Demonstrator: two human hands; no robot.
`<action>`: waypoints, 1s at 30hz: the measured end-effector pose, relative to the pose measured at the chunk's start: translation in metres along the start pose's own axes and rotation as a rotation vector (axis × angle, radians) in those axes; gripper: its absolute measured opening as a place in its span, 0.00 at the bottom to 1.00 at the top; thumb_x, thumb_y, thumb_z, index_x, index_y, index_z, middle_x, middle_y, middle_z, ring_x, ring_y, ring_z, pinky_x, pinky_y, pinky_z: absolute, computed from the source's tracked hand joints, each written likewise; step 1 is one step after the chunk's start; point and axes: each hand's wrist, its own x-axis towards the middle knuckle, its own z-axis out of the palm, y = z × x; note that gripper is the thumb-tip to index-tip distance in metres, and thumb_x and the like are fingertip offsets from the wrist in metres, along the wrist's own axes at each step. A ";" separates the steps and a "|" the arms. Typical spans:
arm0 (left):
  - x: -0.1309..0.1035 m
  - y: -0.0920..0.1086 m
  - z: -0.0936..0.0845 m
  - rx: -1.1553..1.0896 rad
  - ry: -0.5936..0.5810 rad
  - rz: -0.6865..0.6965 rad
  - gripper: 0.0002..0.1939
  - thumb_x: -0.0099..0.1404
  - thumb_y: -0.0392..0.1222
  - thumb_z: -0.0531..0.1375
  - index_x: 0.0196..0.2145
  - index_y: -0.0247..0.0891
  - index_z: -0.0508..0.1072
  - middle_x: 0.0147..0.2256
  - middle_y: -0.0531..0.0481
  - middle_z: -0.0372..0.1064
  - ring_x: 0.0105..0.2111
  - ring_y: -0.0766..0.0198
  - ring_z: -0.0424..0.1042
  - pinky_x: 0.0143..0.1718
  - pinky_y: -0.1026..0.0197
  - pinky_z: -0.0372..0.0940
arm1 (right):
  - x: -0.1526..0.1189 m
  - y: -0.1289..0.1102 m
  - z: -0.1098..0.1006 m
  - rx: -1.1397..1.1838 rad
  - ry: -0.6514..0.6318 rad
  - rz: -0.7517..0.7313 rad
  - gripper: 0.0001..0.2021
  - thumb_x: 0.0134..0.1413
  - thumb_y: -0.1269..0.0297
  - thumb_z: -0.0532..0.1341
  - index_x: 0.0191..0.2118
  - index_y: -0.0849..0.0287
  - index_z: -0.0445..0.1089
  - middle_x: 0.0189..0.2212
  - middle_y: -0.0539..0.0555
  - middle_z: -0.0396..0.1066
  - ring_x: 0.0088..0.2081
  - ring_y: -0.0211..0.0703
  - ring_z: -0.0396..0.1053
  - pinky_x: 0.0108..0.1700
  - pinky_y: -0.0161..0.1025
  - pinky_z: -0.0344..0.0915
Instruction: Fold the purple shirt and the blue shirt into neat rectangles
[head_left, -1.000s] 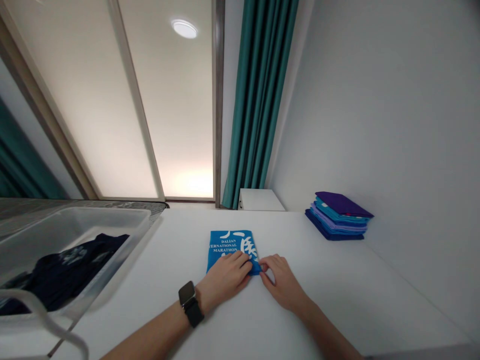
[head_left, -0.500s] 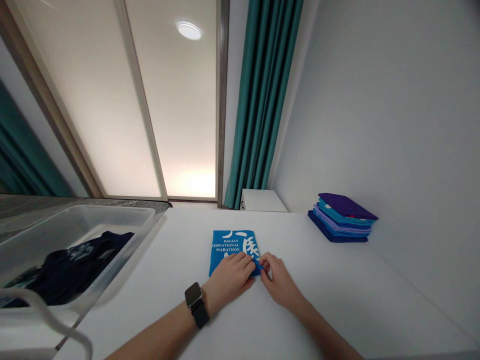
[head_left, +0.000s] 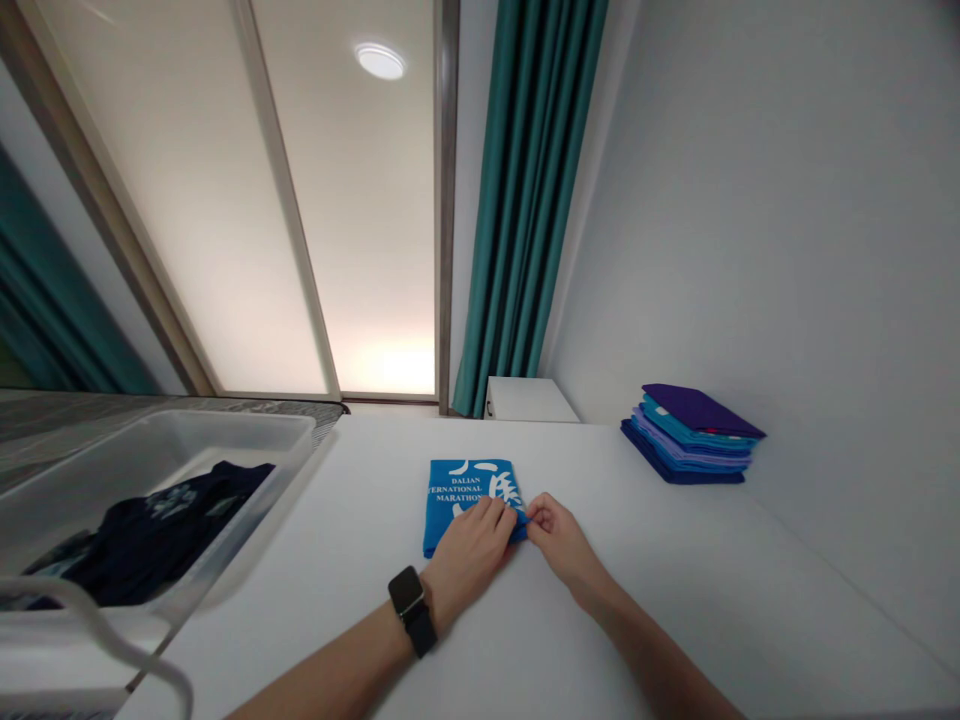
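A folded blue T-shirt with white print and the words "Dalian International Marathon" lies on the white table. My left hand, with a black watch on its wrist, rests on the shirt's near right part, fingers lying over the cloth and covering some of the print. At the near right corner, my right hand pinches the shirt's edge between thumb and fingertips. The folded layers under my left palm are hidden.
A stack of folded clothes, purple on top, sits by the wall at right. To the left is a translucent plastic bin with dark clothes inside. A pale curved bar crosses the lower left corner. A white cabinet stands beyond the table.
My left hand has slid slightly right and up over the shirt. My right hand has stayed at the corner, its fingers drawn closer together on the edge. The view has shifted slightly.
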 end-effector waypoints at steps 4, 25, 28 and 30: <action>0.001 -0.002 0.000 0.015 -0.010 0.023 0.04 0.71 0.36 0.52 0.43 0.39 0.63 0.42 0.46 0.67 0.43 0.55 0.67 0.41 0.55 0.68 | -0.009 -0.005 -0.009 -0.172 -0.061 -0.158 0.12 0.47 0.75 0.54 0.38 0.55 0.64 0.30 0.49 0.66 0.32 0.42 0.68 0.35 0.38 0.69; -0.045 -0.056 -0.031 0.103 -0.025 0.076 0.14 0.67 0.36 0.57 0.50 0.41 0.64 0.49 0.45 0.68 0.49 0.54 0.67 0.50 0.52 0.60 | 0.009 -0.020 -0.016 -0.610 -0.206 -0.650 0.17 0.47 0.75 0.59 0.46 0.55 0.65 0.49 0.59 0.72 0.56 0.49 0.65 0.64 0.58 0.52; -0.064 -0.073 -0.039 0.135 -0.046 -0.005 0.13 0.66 0.34 0.59 0.48 0.41 0.66 0.48 0.46 0.68 0.47 0.54 0.67 0.48 0.52 0.61 | 0.005 -0.030 -0.009 -0.543 -0.247 -0.626 0.18 0.47 0.75 0.59 0.46 0.55 0.63 0.52 0.59 0.70 0.57 0.48 0.65 0.61 0.52 0.59; -0.076 -0.080 -0.043 0.139 -0.044 -0.111 0.10 0.66 0.35 0.59 0.45 0.39 0.67 0.44 0.46 0.69 0.44 0.54 0.67 0.45 0.53 0.62 | -0.001 -0.034 -0.001 -0.510 -0.287 -0.605 0.20 0.46 0.76 0.58 0.47 0.54 0.62 0.54 0.59 0.68 0.57 0.47 0.65 0.57 0.48 0.64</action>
